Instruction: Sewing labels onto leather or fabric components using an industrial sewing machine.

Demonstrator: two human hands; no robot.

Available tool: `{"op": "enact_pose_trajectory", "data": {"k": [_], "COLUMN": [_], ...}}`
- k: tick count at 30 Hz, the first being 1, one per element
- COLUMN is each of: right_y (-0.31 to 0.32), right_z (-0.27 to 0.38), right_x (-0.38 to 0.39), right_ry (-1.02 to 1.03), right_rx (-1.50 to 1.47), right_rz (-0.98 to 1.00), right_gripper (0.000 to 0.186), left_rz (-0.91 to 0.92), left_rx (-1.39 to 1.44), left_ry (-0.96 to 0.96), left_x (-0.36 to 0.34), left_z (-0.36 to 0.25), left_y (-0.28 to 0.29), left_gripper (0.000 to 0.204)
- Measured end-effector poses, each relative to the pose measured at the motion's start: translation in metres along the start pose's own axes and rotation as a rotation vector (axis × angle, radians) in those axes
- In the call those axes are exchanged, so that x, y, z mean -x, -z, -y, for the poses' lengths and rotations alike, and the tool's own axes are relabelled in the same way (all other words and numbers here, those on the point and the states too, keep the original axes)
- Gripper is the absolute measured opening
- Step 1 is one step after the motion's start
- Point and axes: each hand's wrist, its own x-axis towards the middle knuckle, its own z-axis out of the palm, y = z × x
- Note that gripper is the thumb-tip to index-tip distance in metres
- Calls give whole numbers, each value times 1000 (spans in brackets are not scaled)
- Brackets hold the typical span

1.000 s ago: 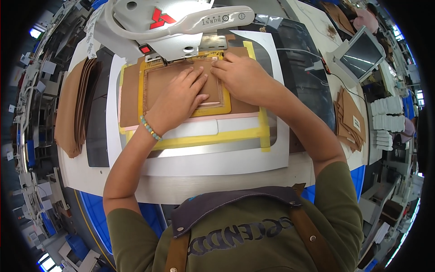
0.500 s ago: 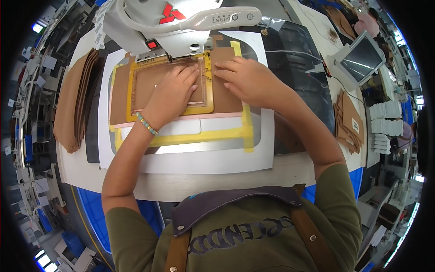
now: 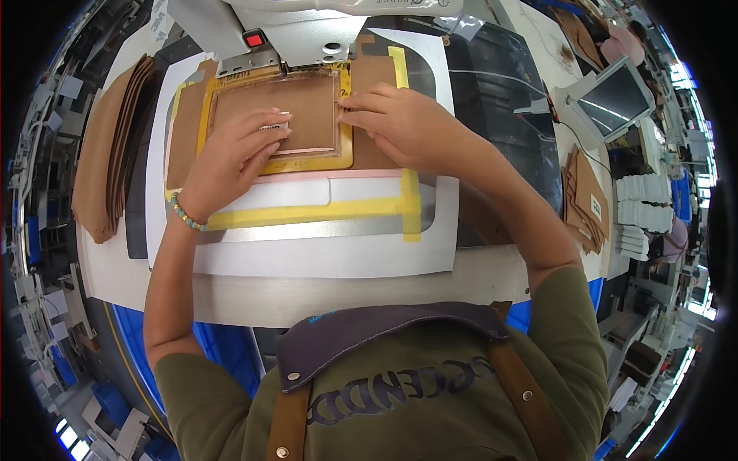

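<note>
Brown fabric (image 3: 184, 131) lies beneath a yellow rectangular frame (image 3: 307, 164) with an inner clear border, under the head of a white sewing machine (image 3: 307, 38). Fingers stretched, my left hand (image 3: 238, 157) rests on the fabric inside the frame. Its fingertips lie against a small white label (image 3: 286, 117), partly covering it. My right hand (image 3: 407, 127) reaches in from the right, fingers extended, the tips touching the frame's right side. A pink strip (image 3: 361, 174) runs along the fabric's near edge, and yellow tape (image 3: 330, 209) crosses the plate nearer me.
A stack of folded brown fabric pieces (image 3: 108, 154) stands at the left. More brown pieces (image 3: 586, 196) lie at the right, below a tilted screen (image 3: 619, 100). White sheeting (image 3: 346, 261) lies under the plate. The machine head hangs low just beyond my hands.
My left hand has drawn back left and toward me, uncovering much of the fabric and the label. My right hand has shifted left onto the frame's edge. The whole view has moved slightly.
</note>
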Motion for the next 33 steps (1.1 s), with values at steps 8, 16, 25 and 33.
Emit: {"op": "enact_pose_trajectory", "data": {"k": [8, 16, 25, 33], "right_y": [-32, -29, 1, 1], "right_z": [-14, -11, -14, -48], "right_x": [-17, -15, 15, 61], "right_ry": [82, 23, -19, -251], "right_rx": [172, 94, 82, -24], "right_rz": [-112, -50, -136, -206], "right_gripper": [46, 55, 42, 35], "left_rz": [142, 170, 199, 154], "left_rx": [-18, -3, -51, -81], "left_ry": [-93, -122, -96, -130], "left_x": [-7, -16, -23, -32], "left_z": [-9, -2, 5, 13], "left_y": [-13, -15, -9, -10], "left_gripper": [51, 55, 48, 47]}}
